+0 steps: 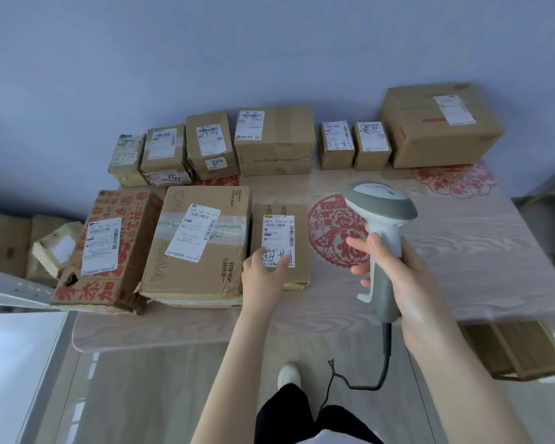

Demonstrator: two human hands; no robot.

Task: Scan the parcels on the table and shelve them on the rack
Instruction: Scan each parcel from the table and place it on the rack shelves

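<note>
Parcels [274,136] in brown cardboard sit on the counter [481,257] in two rows. One row runs along the far edge, by the blue wall. The biggest box [439,129] is at the far right corner. Three more lie closer to the near edge, on the left side. A box with red writing [106,248] lies at the left edge. Just beside it is a wide flat box [196,241] with a white label. Just beside that is a small parcel [281,225]. Its white label has bar codes and black pen marks.

The left hand [263,277] rests on the near part of the small parcel, with its fingers flat on the label. The right hand [398,277] grips the handle of a grey and white scanner [382,203], with its fingers curled round it. The scanner is up in the air over the counter, to the right of the small parcel. A dark cable [385,354] hangs from the bottom of the handle toward the floor.

Red paper cutouts [334,232] lie flat on the counter, and one is partly hidden behind the scanner. A white rack [13,293] stands past the left edge. More cardboard boxes sit on the floor on both sides of the counter.
</note>
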